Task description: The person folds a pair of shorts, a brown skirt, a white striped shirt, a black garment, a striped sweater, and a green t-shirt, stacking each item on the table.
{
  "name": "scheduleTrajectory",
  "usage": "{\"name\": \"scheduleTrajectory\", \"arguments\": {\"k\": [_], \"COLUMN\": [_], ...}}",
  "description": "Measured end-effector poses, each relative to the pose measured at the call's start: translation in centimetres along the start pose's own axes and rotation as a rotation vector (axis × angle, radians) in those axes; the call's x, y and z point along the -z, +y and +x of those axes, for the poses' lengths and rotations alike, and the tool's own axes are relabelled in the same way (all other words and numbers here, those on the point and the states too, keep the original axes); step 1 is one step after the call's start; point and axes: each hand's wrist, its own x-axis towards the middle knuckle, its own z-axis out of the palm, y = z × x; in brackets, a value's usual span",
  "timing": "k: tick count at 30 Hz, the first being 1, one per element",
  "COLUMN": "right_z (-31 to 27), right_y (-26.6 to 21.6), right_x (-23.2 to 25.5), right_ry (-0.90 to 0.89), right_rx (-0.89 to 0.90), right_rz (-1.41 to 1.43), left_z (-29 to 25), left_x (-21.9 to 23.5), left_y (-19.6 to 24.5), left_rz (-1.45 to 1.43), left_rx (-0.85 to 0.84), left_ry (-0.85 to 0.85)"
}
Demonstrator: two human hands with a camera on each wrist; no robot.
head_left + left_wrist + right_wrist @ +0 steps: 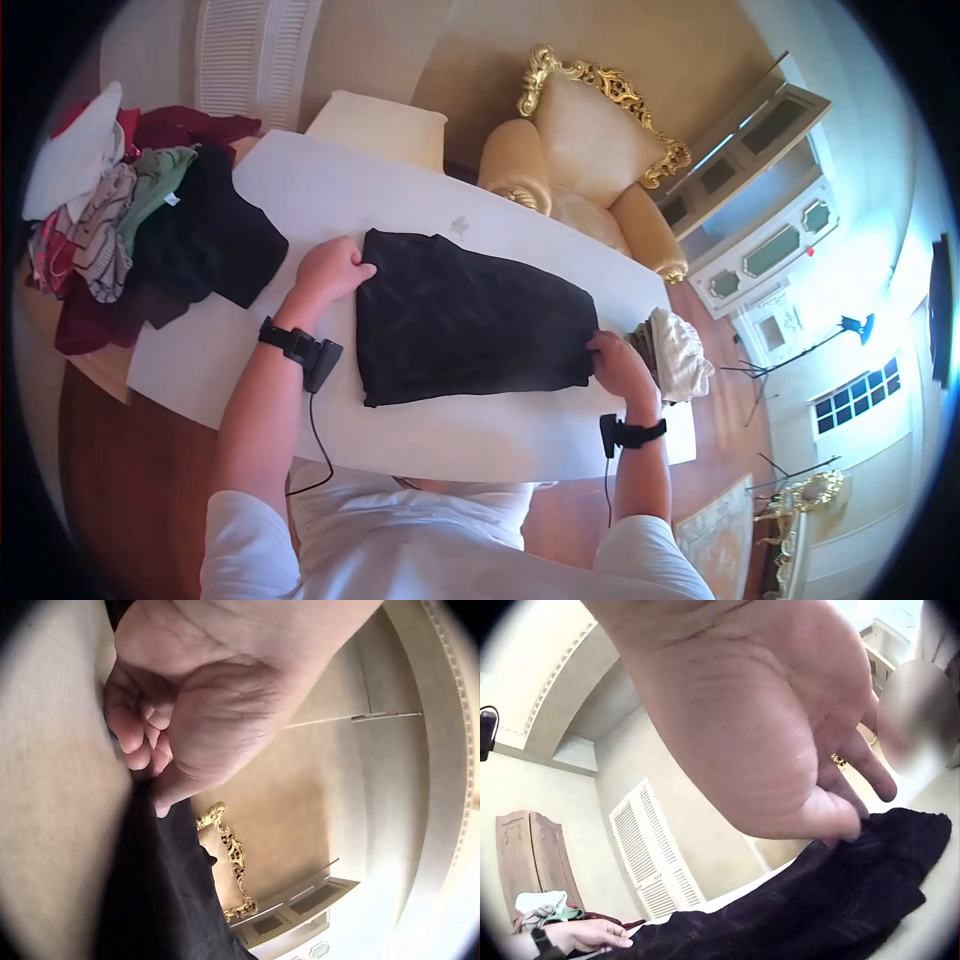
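A black garment (470,325) lies spread flat on the white table, its long side running left to right; its kind does not show. My left hand (328,272) pinches the left edge near the far corner. In the left wrist view, the thumb and curled fingers of that hand (217,697) meet on the black cloth (161,877), which stretches away from them. At the opposite end, my right hand (622,368) pinches the right edge near the close corner. The right wrist view has its thumb and index finger together on the fabric (802,900), other fingers looser.
A heap of clothes (130,215) in white, green, red and black covers the table's left end. Folded light clothes (680,355) are stacked at the right end. Beyond the white table (300,180) stand a gold-framed armchair (600,130) and a cream box-shaped piece (375,130).
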Motion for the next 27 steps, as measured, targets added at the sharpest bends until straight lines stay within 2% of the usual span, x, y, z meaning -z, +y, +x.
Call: {"name": "scheduleTrajectory", "arguments": {"k": [2, 5, 9, 11, 12, 13, 14, 16, 18, 19, 20, 21, 22, 24, 27], "right_z": [2.5, 5.6, 8.6, 10.0, 10.3, 10.2, 9.8, 10.7, 10.9, 10.1, 10.1, 10.3, 10.2, 9.2, 7.2], "right_y": [0.0, 0.1, 0.2, 1.8, 2.5, 2.0, 0.6, 2.9, 2.8, 0.3, 0.7, 2.3, 1.9, 1.1, -3.8], "right_x": [-0.3, -2.1, -4.0, -6.1, -6.0, -5.0, -3.5, -5.5, -5.5, -4.0, -4.6, -5.9, -6.0, -5.9, -4.3], "right_ry": [0.037, 0.323, 0.273, 0.259, 0.269, 0.197, 0.172, 0.297, 0.454, 0.533, 0.552, 0.577, 0.605, 0.583, 0.517], "right_rx": [-0.063, -0.092, -0.211, -0.203, -0.205, -0.246, -0.215, -0.202, -0.137, -0.113, -0.237, -0.201, -0.162, -0.121, 0.024], "right_rz": [0.005, 0.118, 0.035, 0.095, 0.116, 0.208, 0.202, 0.398, 0.394, 0.414, 0.343, 0.340, 0.337, 0.218, 0.175], "left_z": [-0.2, -0.3, -0.8, -0.9, -0.7, -0.2, -0.2, -0.5, -0.9, -1.0, -1.0, -0.9, -0.9, -0.6, 0.2], "left_x": [-0.4, 0.2, 0.1, -0.1, -0.2, -0.4, -0.6, -0.4, 0.5, 0.3, 0.1, 0.1, 0.1, 0.0, -1.5], "left_y": [-0.3, 0.5, 0.1, 0.1, -0.1, -0.3, -0.1, 0.0, 0.9, 0.8, 0.7, 0.8, 0.8, 0.6, -0.4], "left_rz": [0.008, 0.012, -0.047, -0.066, -0.057, -0.058, -0.056, -0.044, -0.019, -0.035, -0.032, -0.028, -0.024, -0.049, -0.125], "left_rx": [-0.009, 0.014, -0.003, -0.031, -0.031, -0.042, -0.038, -0.015, 0.015, 0.007, 0.008, 0.005, 0.000, -0.014, -0.052], "left_ry": [0.015, -0.043, 0.008, 0.071, 0.060, 0.059, 0.043, 0.030, 0.004, 0.036, 0.044, 0.052, 0.063, 0.100, 0.154]}}
